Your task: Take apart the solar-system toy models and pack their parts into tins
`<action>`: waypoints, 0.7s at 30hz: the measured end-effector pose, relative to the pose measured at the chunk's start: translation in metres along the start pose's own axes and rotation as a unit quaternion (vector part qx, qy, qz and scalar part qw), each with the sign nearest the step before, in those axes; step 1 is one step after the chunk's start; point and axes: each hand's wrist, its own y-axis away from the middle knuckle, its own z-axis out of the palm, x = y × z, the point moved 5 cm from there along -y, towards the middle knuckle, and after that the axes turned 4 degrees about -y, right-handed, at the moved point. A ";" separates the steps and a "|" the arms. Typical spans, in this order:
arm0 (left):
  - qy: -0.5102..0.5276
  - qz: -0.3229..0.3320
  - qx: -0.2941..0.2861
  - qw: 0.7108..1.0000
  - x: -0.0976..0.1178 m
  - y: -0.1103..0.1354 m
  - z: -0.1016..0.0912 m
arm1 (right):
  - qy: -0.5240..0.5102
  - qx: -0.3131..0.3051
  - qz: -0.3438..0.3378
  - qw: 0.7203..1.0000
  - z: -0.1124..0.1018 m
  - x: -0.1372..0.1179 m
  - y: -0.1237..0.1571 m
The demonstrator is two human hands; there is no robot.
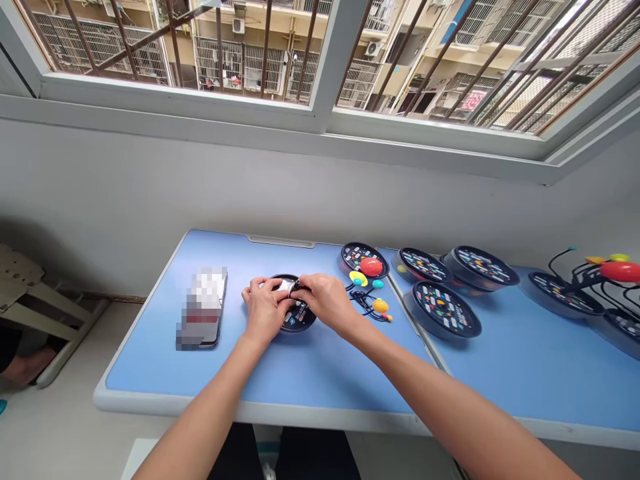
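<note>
A round black base (299, 319) printed with small coloured planets lies on the blue desk in front of me. My left hand (266, 305) grips its left side, with fingers and thumb bent in over the top. From the right, my right hand (323, 298) reaches over the same base, its fingers pinched on a small dark part (295, 287) near the far middle. A shiny pale patch (287, 285) shows between the two hands. The fingertips of both hands nearly meet there, and what lies under them is hidden.
Right of my hands are another printed base (350, 252) with a red ball (371, 267), and black arms with a yellow ball (381, 305). Several more bases (445, 310) stand further right, near an assembled planet model (620, 271). A phone (213, 313) lies left.
</note>
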 end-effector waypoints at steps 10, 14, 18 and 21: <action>0.002 0.000 -0.009 1.000 0.003 0.001 0.001 | 0.034 0.027 -0.065 0.997 -0.031 -0.008 0.001; -0.007 0.007 -0.008 1.000 0.006 0.001 0.002 | 0.045 0.029 -0.085 0.995 -0.033 -0.008 0.003; -0.015 0.017 -0.005 1.000 0.006 0.002 0.002 | 0.045 0.062 -0.098 0.992 -0.028 -0.006 0.005; -0.021 0.015 -0.003 1.000 0.006 0.001 0.001 | -0.018 0.108 -0.086 0.990 -0.037 -0.005 0.006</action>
